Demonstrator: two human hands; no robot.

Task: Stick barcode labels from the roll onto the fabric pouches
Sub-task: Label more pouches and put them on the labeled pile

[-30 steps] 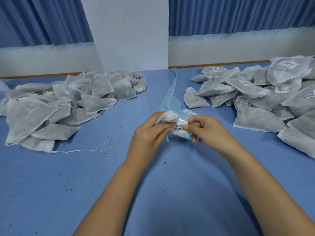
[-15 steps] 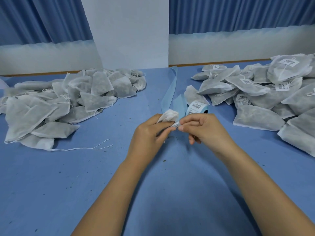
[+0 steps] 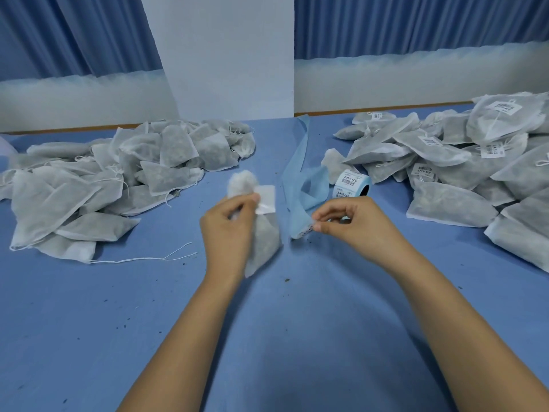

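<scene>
The left hand (image 3: 228, 227) was curled round a fabric pouch (image 3: 264, 245), gripping it near its gathered top just above the middle of the blue desk (image 3: 297, 328). A white label (image 3: 266, 199) stuck out to the right from under that hand's thumb, beside the pouch's neck; its visible face looked blank.

Just to the right, apart from the pouch, the right hand (image 3: 350, 224) pinched the near end of the pale blue backing strip (image 3: 301, 203) between thumb and forefinger, with some dark print showing at the pinched tip. The strip ran away toward the far edge of the desk. The label roll (image 3: 352, 182) lay on its side beyond the right hand, barcodes facing up.

A heap of unlabelled pouches (image 3: 118, 179) lay far left, with a loose string (image 3: 142, 259) trailing from its near side. A heap of labelled pouches (image 3: 445, 162) lay far right.
</scene>
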